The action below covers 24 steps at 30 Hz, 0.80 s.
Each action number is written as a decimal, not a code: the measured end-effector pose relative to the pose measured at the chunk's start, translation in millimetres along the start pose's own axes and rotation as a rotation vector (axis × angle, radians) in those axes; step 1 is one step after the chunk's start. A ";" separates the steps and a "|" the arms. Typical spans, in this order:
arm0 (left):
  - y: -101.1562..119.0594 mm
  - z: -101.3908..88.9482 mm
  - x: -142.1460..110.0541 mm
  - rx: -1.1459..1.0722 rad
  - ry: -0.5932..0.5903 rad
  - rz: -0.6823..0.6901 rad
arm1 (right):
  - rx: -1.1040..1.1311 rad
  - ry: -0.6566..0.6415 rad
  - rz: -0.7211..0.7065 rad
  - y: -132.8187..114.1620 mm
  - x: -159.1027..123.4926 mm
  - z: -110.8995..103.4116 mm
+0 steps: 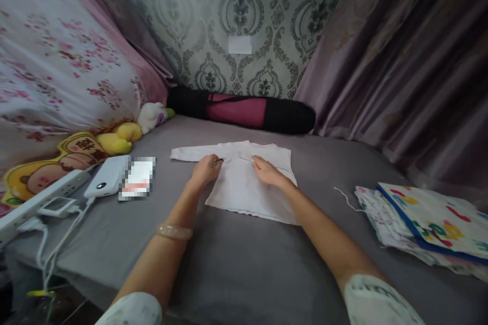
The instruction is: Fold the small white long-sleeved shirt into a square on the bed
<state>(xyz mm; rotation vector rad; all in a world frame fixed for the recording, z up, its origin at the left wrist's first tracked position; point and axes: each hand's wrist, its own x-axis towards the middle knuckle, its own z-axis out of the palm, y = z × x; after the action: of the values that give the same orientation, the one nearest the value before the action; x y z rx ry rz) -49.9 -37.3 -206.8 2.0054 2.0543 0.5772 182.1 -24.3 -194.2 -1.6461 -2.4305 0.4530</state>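
Note:
A small white shirt (244,188) lies spread flat on the grey bed sheet (236,264), one sleeve stretched out to the left. My left hand (205,168) rests on the shirt near its collar, fingers curled and pinching the cloth. Just to the right of the collar, my right hand (267,170) lies flat on the shirt with fingers stretched out. A pale bangle (173,232) circles my left wrist.
A stack of folded colourful clothes (427,223) sits at the right. At the left lie a white power bank (109,176), a phone (138,179), a power strip with cables (41,198) and plush toys (118,139). A black-and-pink rolled bag (244,110) lies by the wall. Curtains hang at right.

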 end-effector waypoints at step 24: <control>-98.1 -10.0 51.6 0.056 0.348 -0.679 | -0.127 0.069 0.198 -11.7 126.9 44.3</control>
<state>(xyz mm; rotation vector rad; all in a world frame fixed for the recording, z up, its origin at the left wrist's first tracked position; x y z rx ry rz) -145.8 13.1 -232.7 1.1445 2.7687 0.7513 110.5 82.4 -235.4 -1.9309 -2.3010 0.2681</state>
